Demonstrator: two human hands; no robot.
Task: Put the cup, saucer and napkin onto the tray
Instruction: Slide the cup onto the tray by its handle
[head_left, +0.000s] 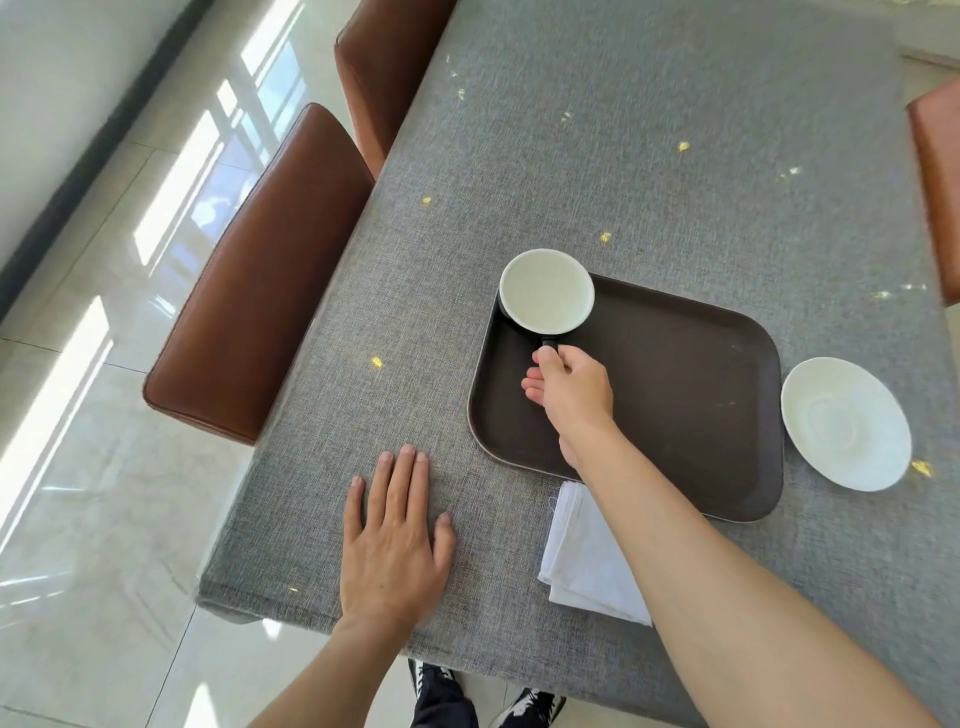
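Pinching the dark handle of the cup (546, 290), the right hand (571, 387) has thumb and fingers closed on it at the far left corner of the tray (675, 395). The cup looks to be at or just above the tray floor, close to the rim; whether its base is fully down cannot be told from this angle. To finish the step well, I judge the hand should keep the cup level, set it a little further in from the rim so it cannot ride up on the edge, and loosen the pinch only once the base sits flat.

The left hand (395, 540) lies flat and relaxed on the grey tablecloth (571, 156), holding nothing, well to the left of the tray.

The saucer (845, 431) rests on the cloth just to the right of the tray, beyond the right forearm. The napkin (582, 561), folded and white, lies on the cloth beneath that forearm, its far corner near the tray's close edge.

The forearm covers part of the napkin and part of the tray's near rim. The cup's outer wall and base are mostly hidden beneath its own pale interior. Fingertips under the handle are out of sight.
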